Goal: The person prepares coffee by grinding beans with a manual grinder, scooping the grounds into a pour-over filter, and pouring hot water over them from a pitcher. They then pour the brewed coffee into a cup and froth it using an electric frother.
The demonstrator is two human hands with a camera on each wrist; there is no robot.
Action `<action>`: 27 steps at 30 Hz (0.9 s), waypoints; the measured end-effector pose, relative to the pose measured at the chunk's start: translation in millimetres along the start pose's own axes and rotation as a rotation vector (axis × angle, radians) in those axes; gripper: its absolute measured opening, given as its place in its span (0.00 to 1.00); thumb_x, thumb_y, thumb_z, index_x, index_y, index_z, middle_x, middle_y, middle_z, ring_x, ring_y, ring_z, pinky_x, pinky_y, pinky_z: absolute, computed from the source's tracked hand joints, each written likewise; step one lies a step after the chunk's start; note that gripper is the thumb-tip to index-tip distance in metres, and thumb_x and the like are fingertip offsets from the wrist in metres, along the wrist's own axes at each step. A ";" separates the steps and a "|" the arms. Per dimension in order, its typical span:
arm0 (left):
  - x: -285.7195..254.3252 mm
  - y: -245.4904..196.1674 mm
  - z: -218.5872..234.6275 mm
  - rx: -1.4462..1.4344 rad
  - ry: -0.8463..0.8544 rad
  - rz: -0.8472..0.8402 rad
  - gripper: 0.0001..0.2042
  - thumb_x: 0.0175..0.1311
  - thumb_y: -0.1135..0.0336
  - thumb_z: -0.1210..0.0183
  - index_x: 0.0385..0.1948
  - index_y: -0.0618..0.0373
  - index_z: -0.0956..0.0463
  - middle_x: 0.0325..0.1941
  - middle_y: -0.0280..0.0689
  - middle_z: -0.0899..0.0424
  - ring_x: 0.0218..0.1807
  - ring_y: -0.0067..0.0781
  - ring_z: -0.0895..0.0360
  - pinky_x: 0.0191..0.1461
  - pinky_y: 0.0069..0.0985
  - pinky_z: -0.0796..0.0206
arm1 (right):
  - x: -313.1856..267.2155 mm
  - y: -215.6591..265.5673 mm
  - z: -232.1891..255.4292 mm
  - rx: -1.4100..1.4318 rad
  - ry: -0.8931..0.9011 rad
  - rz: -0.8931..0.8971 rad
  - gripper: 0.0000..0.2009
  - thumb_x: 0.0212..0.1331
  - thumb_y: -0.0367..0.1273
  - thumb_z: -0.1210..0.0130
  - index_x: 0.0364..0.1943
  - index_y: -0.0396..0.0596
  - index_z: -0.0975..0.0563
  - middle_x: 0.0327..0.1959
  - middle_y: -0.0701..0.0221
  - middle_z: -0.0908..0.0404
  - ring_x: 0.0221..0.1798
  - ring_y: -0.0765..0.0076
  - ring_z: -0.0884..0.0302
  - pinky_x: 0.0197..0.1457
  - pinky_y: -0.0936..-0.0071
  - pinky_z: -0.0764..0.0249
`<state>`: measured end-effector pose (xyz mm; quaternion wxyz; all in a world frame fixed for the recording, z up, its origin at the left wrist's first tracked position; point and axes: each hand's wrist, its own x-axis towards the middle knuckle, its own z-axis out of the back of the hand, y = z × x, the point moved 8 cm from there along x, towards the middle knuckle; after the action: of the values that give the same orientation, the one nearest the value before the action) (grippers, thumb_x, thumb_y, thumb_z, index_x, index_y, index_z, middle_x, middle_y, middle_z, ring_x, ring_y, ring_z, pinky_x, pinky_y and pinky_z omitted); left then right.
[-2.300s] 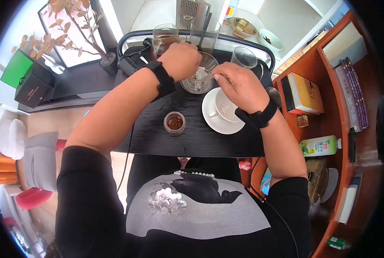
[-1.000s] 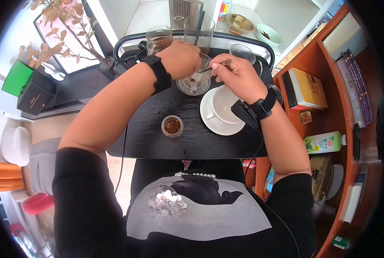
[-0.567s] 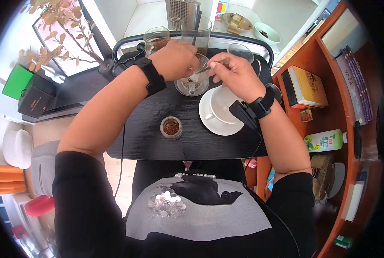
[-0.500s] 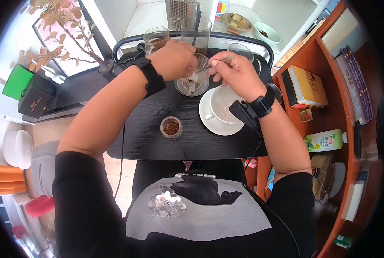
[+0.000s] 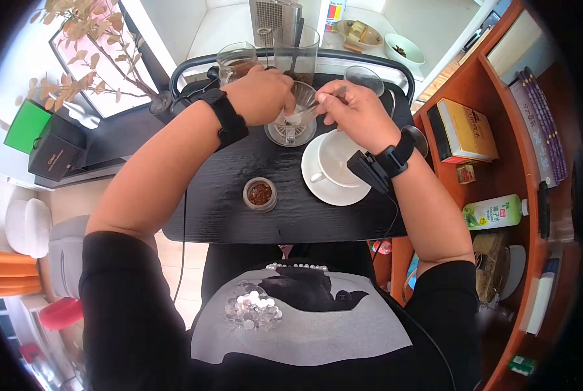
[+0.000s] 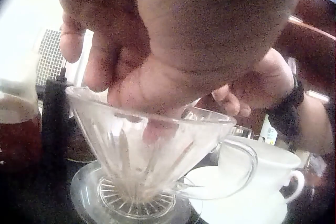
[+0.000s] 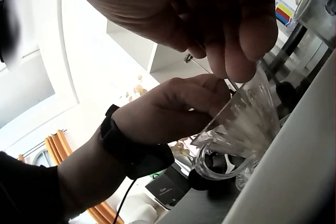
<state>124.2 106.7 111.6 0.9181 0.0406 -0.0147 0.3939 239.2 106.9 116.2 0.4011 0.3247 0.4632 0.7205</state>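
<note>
The clear ribbed dripper cone (image 6: 205, 158) stands on its round base, its handle toward the person. My left hand (image 5: 259, 96) is over its left rim with one finger pointing down inside it; the other fingers hang loosely in the left wrist view. A small white piece (image 5: 295, 120) shows in the dripper below that finger. At the right rim, my right hand (image 5: 360, 117) pinches a slim greyish utensil that slants toward the dripper; its exact kind I cannot tell. A white cup (image 5: 338, 159) on a saucer (image 5: 312, 179) sits under my right wrist.
An open jar (image 5: 260, 194) of reddish-brown bits stands near the front of the black table (image 5: 220, 215). Behind the dripper are a glass pitcher (image 5: 236, 57) of brown liquid and a tall glass cylinder (image 5: 296, 45). A glass bowl (image 5: 363, 79) stands at the back right.
The left hand has shifted slightly left and its finger shows more plainly inside the dripper. My right hand stays at the right rim with the utensil, its angle slightly changed.
</note>
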 end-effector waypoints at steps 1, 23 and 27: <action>0.1 -0.7 -2.1 0.004 0.040 -0.006 0.09 0.46 0.71 0.45 0.26 0.40 0.19 0.34 0.30 0.25 0.46 0.31 0.29 0.49 0.33 0.41 | 2.5 -0.9 -0.1 -0.065 0.011 0.049 0.10 0.59 0.33 0.52 0.34 0.41 0.25 0.22 0.71 0.24 0.24 0.79 0.28 0.30 0.80 0.31; 0.1 -12.9 4.0 0.147 0.025 -0.036 0.08 0.41 0.73 0.45 0.21 0.44 0.19 0.33 0.29 0.27 0.45 0.30 0.31 0.49 0.28 0.44 | -4.8 18.2 -3.8 -0.403 -0.026 0.315 0.08 0.56 0.31 0.53 0.32 0.41 0.27 0.26 0.57 0.24 0.31 0.51 0.26 0.36 0.65 0.31; -0.5 -11.7 4.5 0.118 0.007 -0.035 0.09 0.42 0.73 0.45 0.23 0.44 0.19 0.33 0.30 0.27 0.46 0.30 0.32 0.49 0.28 0.44 | -8.3 23.3 -5.2 -0.385 -0.024 0.304 0.08 0.56 0.31 0.54 0.32 0.40 0.27 0.26 0.57 0.24 0.30 0.53 0.26 0.35 0.66 0.31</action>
<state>132.4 97.8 115.4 0.9209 0.0936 0.0124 0.3781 232.3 91.7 135.1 0.3479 0.3167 0.2586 0.8436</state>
